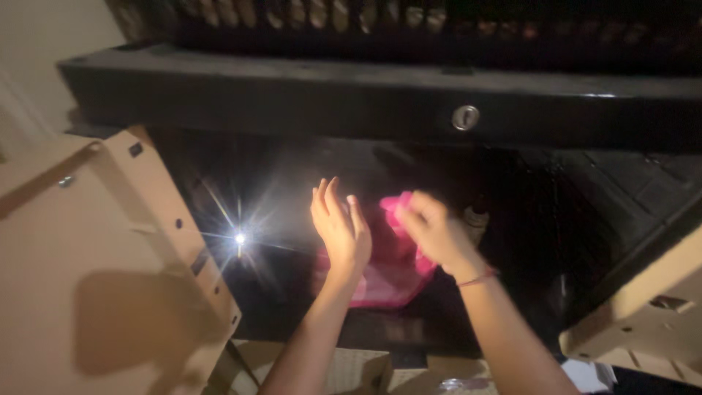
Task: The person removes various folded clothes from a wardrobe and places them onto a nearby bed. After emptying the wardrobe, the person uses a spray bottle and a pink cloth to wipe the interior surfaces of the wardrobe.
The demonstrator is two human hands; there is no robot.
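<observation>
My right hand [433,228] grips the top edge of a pink cloth [389,274], which hangs down inside a dark, glossy black cabinet opening [292,183]. My left hand [339,227] is raised beside the cloth with its fingers apart and the palm turned toward it; whether it touches the cloth is unclear. A thin pink band sits on my right wrist. The lower part of the cloth lies behind both forearms.
A tan wooden door [110,278] stands open at the left, another tan panel [651,314] at the right. A round metal lock [465,117] sits on the black ledge above. A bright light glare [239,238] reflects off the dark surface. A small pale bottle [477,218] stands behind my right hand.
</observation>
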